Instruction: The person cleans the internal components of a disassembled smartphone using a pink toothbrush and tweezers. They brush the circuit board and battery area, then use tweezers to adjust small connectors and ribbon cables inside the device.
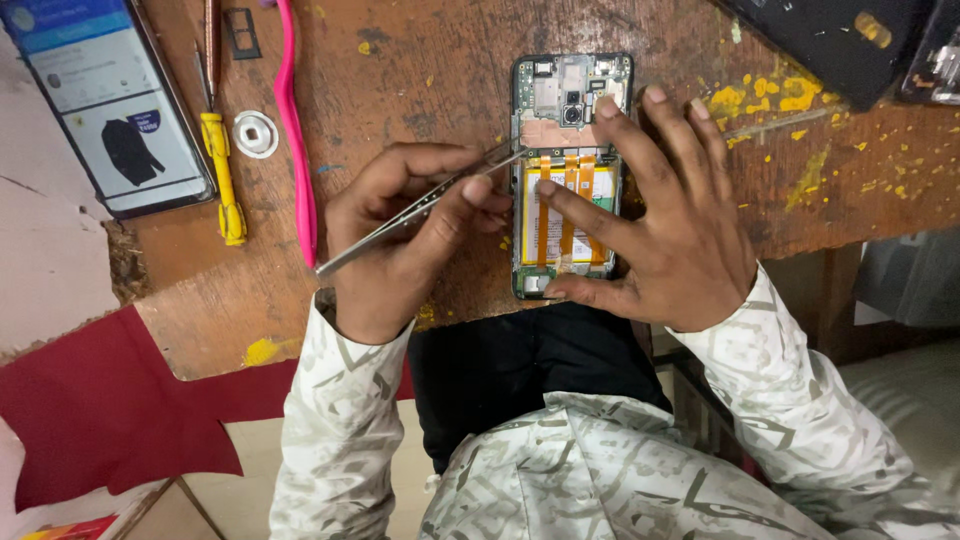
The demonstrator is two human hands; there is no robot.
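Note:
An opened smartphone (572, 100) lies back-up on the wooden table (420, 60), with its circuit board, camera module and battery crossed by orange flex cables (562, 215) exposed. My left hand (400, 250) grips metal tweezers (355, 250), and their tips touch the phone's left edge just below the board. My right hand (670, 240) rests on the phone with fingers spread. Its index finger lies across the battery, its thumb is at the bottom edge, and its middle finger reaches the upper right corner.
A second phone with a lit screen (110, 100) lies at the top left. Beside it are a yellow-handled screwdriver (222, 170), a white ring (255, 133), a small black tray (242, 32) and a pink plastic strip (295, 130). Black devices (830, 40) sit top right. Red cloth (100, 410) lies lower left.

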